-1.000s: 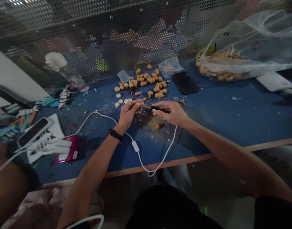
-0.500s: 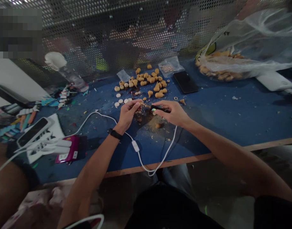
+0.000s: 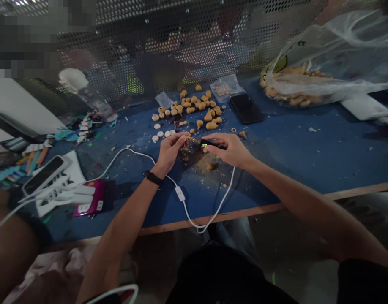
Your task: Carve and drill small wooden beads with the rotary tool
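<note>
Your left hand (image 3: 170, 152): fingers (image 3: 178, 139) curled, pinching small tan piece (image 3: 187, 137), mostly hidden. Your right hand (image 3: 228, 150): fingers clenched on short black tool (image 3: 214, 145), tip near tan piece. Crumbs (image 3: 190, 154) just under fingers. Past fingers: big pile of tan lumps (image 3: 194, 109), white discs (image 3: 160, 134) beside it. Far right of fingers: clear bag (image 3: 321, 55), many more lumps (image 3: 292, 96) inside. Lots out, lots left in bag.
</note>
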{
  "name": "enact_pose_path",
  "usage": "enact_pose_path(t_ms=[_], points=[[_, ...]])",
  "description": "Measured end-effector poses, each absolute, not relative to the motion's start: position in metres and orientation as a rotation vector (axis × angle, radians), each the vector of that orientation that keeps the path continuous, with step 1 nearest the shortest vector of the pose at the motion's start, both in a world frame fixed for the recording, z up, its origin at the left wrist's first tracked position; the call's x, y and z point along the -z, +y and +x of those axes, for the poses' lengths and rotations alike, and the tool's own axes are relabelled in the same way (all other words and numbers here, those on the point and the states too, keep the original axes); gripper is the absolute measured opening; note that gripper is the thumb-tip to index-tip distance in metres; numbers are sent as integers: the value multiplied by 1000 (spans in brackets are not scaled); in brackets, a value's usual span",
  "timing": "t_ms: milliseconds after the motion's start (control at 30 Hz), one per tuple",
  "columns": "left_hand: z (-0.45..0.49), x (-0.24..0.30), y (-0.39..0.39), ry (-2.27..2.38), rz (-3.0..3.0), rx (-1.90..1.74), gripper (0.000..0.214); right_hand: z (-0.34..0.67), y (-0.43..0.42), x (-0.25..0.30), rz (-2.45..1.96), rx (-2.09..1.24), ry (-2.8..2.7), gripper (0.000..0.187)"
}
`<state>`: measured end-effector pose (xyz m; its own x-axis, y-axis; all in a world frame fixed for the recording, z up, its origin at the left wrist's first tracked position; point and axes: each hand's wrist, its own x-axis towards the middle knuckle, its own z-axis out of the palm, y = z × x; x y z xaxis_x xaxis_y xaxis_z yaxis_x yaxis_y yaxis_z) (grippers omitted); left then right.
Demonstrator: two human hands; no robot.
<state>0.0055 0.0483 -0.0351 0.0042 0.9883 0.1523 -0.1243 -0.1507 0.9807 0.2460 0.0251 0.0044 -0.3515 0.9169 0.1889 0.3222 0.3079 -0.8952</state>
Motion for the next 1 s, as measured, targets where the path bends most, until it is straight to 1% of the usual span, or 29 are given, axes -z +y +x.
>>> enact_pose_path(t_ms=[400,800,1000], points=[[5,37,49,1051,1253,-1362,38,246,25,-5,-1110,-1037,-1840,43],[4,38,50,1058,1255,-1345,41,247,25,-6,-1104,-1057,-1852,42],[4,38,49,1049,1249,-1333,41,247,25,-6,-1089,-1021,-1871,38]])
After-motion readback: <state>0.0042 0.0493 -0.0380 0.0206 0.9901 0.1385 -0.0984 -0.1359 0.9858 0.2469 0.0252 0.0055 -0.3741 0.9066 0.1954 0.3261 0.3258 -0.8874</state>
